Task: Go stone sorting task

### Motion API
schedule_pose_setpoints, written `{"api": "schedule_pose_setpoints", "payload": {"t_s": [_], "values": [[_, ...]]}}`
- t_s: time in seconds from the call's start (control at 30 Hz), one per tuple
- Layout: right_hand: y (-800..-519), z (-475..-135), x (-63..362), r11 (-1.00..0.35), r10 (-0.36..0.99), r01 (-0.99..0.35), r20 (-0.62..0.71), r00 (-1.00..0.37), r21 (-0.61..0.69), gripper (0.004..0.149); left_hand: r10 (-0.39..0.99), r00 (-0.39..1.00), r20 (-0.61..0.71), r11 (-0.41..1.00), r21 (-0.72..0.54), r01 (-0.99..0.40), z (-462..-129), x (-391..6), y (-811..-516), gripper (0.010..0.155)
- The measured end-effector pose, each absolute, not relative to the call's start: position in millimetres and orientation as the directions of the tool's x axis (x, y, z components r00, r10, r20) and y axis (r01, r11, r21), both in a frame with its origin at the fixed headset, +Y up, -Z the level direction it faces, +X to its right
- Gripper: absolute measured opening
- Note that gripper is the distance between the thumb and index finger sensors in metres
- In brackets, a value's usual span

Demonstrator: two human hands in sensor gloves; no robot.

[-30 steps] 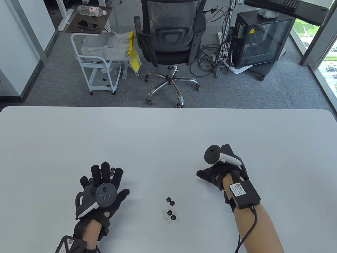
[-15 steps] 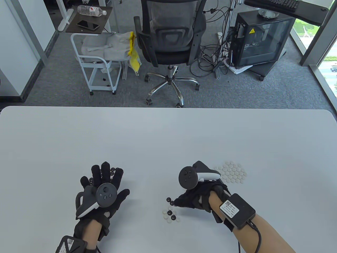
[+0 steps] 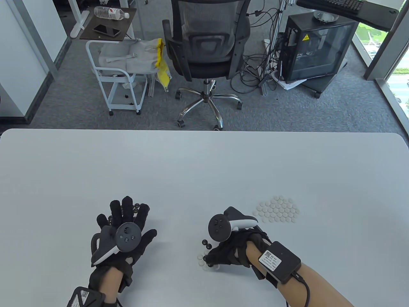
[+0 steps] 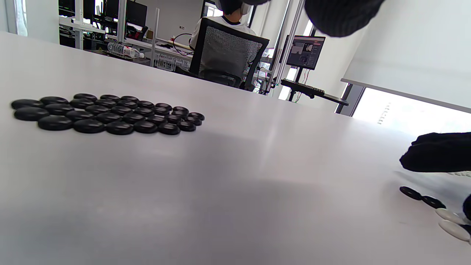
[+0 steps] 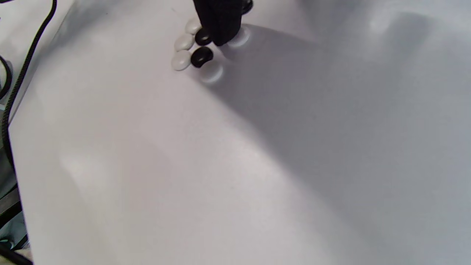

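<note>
The left hand (image 3: 126,233) lay flat on the white table (image 3: 204,166) with its fingers spread, and it gripped nothing. Under and just beyond its fingers there was the sorted group of black Go stones (image 4: 106,114), packed closely in rows; in the table view only a few of them showed between the fingers.

The right hand (image 3: 228,252) was lowered over the small mixed pile of stones (image 3: 204,254) near the middle of the near edge of the table. Its fingertips (image 5: 219,20) were touching the pile. In the right wrist view a dark finger stood among the stones, with white stones (image 5: 183,48) and black stones (image 5: 202,56) just beside it. I could not tell if the fingers already pinched a stone or only touched them, because the hand covered that place.

The sorted group of white Go stones (image 3: 277,209) lay in a tight cluster on the table, to the right of the right hand and apart from it.

Behind the table stood an office chair (image 3: 206,48) and a white cart (image 3: 116,73).
</note>
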State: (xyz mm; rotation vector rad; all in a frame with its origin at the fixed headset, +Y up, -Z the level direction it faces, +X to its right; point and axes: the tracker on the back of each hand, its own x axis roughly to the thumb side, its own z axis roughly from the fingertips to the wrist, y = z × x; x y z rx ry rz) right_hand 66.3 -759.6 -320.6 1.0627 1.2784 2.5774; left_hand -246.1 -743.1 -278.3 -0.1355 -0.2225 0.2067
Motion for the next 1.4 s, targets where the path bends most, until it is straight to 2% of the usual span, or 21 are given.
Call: {"api": "schedule_pose_setpoints", "payload": {"t_s": [0.23,0.4,0.93,1.03,1.17,1.4], "values": [[-752.5,-370.7,114.0,-0.683,0.254,0.084,0.344,-0.904,0.725,0.072,0.215,0.955,0.202,0.97,-0.16,-0.185,-278.6,-246.1,-743.6,0.079],[-751.5,-388.3,133.2,-0.697,0.241,0.021,0.262,-0.935,0.717,0.072,0.217,0.955,0.2,0.969,-0.162,-0.186,-278.2,-246.4,-742.8,0.079],[-750.8,-398.7,173.9,-0.708,0.218,-0.064,0.131,-0.967,0.703,0.071,0.218,0.955,0.202,0.969,-0.159,-0.188,-278.5,-246.9,-742.6,0.079],[-749.8,-397.5,178.8,-0.693,0.258,-0.108,0.106,-0.96,0.713,0.072,0.218,0.955,0.202,0.969,-0.159,-0.188,-278.3,-246.8,-742.5,0.079],[-736.0,-388.9,172.5,-0.714,0.289,-0.103,0.157,-0.944,0.693,0.071,0.219,0.954,0.204,0.969,-0.16,-0.189,-277.9,-246.5,-742.7,0.079],[-702.7,-355.6,135.8,-0.745,0.319,-0.005,0.349,-0.881,0.667,0.07,0.208,0.955,0.211,0.971,-0.159,-0.177,-277.0,-243.5,-743.0,0.079]]}}
